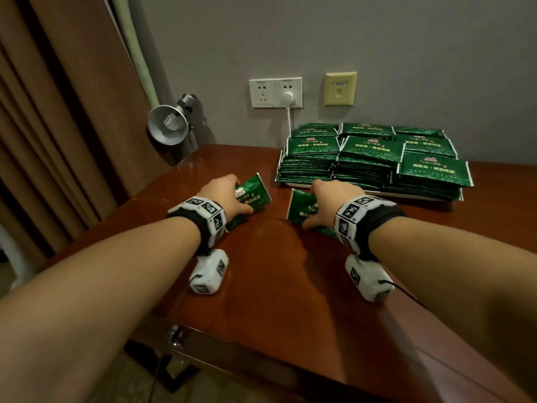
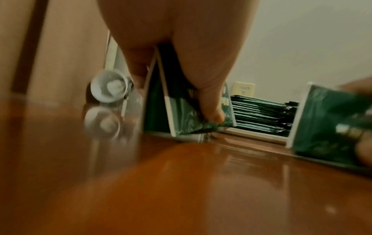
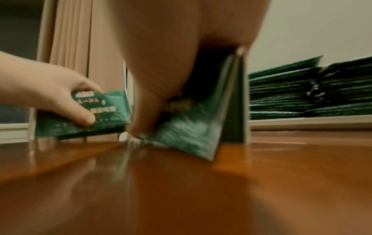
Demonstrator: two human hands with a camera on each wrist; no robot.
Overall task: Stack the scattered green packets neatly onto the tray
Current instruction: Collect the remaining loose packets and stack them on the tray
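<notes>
From where I sat, the desk lamp (image 1: 168, 123) hung off the far left corner of the wooden table (image 1: 276, 286). Next came my left hand (image 1: 225, 196), thumb and fingers pinched round a small bunch of green packets (image 1: 255, 193) stood on edge against the tabletop. Just beside it my right hand (image 1: 325, 202) gripped a second bunch of packets (image 1: 302, 203) the same way, tilted, lower edges touching the wood. I judged these sachets light, thin and glossy (likely to slide over one another), limp at the middle but firmer along the sealed white edges, so pinching across the flat faces near an edge seemed the safest hold. Furthest right, against the wall, the white tray (image 1: 406, 194) carried several tall stacks (image 1: 369, 158) side by side, top packets slightly askew.
</notes>
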